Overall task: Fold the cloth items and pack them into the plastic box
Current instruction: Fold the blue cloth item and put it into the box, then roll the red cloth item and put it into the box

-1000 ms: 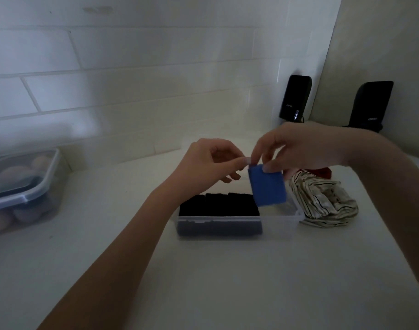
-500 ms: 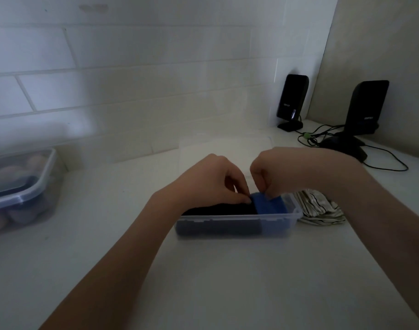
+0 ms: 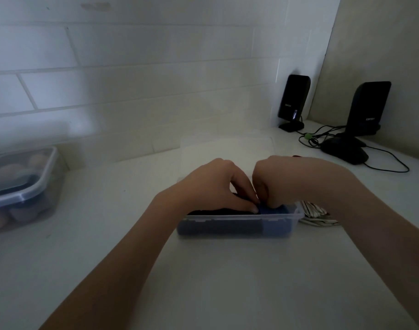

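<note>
At plastic box's (image 3: 239, 219) right end, blue cloth (image 3: 272, 210) stands upright.

Folded cloth (image 3: 274, 210) in plastic box's (image 3: 237, 219) right end; loose cloth (image 3: 315, 214) just right of it
</note>
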`<state>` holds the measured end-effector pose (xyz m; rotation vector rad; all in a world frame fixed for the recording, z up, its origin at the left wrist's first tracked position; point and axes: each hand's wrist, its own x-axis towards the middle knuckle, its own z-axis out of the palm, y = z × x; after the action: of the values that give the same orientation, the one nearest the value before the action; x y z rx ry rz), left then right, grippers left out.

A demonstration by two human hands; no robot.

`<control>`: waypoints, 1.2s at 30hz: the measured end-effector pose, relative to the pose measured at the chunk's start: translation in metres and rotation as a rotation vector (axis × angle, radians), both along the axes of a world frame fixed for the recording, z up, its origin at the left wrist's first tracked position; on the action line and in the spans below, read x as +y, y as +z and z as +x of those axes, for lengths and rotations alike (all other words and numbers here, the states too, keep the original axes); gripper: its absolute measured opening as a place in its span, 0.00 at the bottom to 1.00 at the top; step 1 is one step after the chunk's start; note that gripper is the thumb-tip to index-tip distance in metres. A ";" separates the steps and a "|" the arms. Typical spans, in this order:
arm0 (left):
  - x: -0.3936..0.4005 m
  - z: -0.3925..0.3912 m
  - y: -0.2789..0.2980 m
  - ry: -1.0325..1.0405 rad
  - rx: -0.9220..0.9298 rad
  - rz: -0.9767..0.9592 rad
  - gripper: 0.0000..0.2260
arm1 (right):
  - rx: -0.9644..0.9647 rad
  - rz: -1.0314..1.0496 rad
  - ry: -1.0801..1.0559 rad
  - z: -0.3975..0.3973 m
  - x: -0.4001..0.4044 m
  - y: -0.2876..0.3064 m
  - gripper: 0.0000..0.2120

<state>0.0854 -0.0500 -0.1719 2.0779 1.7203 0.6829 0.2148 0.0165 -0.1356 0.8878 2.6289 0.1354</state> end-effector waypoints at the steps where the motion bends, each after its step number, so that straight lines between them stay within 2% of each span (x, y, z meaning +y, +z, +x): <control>1: 0.000 0.001 0.000 -0.005 0.005 -0.019 0.07 | -0.008 -0.019 0.026 0.003 0.000 0.003 0.09; 5: 0.000 0.002 -0.001 -0.013 0.056 -0.071 0.07 | -0.139 -0.080 0.072 0.010 -0.001 0.008 0.18; 8: -0.001 0.003 0.000 0.000 0.087 -0.068 0.08 | -0.126 -0.066 0.051 0.004 -0.002 0.004 0.22; 10: -0.001 0.002 -0.001 0.002 0.103 -0.061 0.08 | -0.090 -0.060 0.029 0.001 -0.004 0.004 0.20; 13: 0.001 0.002 -0.004 0.016 0.141 -0.040 0.08 | -0.013 -0.003 0.015 0.000 -0.004 0.000 0.10; 16: 0.004 0.000 -0.006 0.079 0.219 0.013 0.07 | 0.097 0.097 0.022 -0.001 -0.002 -0.006 0.15; 18: 0.004 -0.001 -0.006 0.106 0.253 0.030 0.06 | 0.119 0.065 0.032 -0.002 0.001 -0.006 0.07; 29: 0.003 -0.001 -0.003 0.086 0.316 0.018 0.07 | 0.126 0.025 0.043 -0.002 0.009 -0.004 0.09; 33: 0.004 -0.001 -0.003 0.081 0.324 -0.005 0.07 | 0.120 -0.042 0.053 -0.001 0.013 -0.005 0.08; 34: 0.003 -0.002 -0.003 0.082 0.322 -0.008 0.07 | 0.150 -0.100 0.047 0.000 0.016 -0.004 0.07; 36: 0.003 -0.003 -0.002 0.089 0.307 -0.004 0.08 | 0.316 -0.375 -0.056 0.007 0.023 0.004 0.05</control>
<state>0.0822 -0.0468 -0.1742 2.2062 1.9834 0.3978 0.2215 0.0398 -0.1312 0.9054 2.7695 -0.5367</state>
